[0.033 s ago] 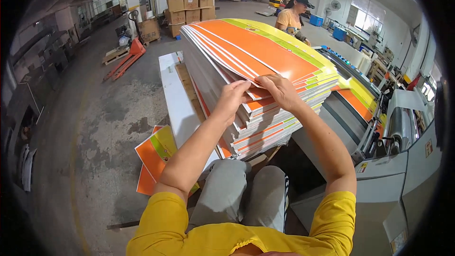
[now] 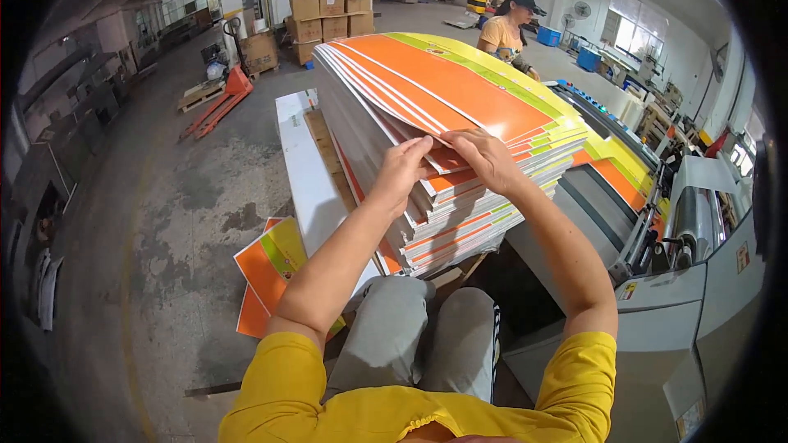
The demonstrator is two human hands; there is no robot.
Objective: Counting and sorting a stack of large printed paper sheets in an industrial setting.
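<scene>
A tall, fanned stack of printed cardboard sheets [image 2: 460, 90], orange with green and yellow bands, stands in front of me at chest height. My left hand [image 2: 406, 168] pinches the near corners of a few upper sheets, thumb on top. My right hand [image 2: 491, 160] grips the same near edge just to the right, its fingers curled over the sheets. The two hands almost touch, and between them a small orange corner [image 2: 447, 161] is lifted. My knees in grey trousers [image 2: 419, 336] are below the stack.
A grey machine [image 2: 698, 312] with rollers and an orange sheet on its feed table stands to the right. Loose orange sheets [image 2: 267, 267] lie on the floor at left. Beyond are a white board [image 2: 300, 156], an orange pallet jack [image 2: 217, 102], cardboard boxes [image 2: 324, 12] and another person [image 2: 509, 29].
</scene>
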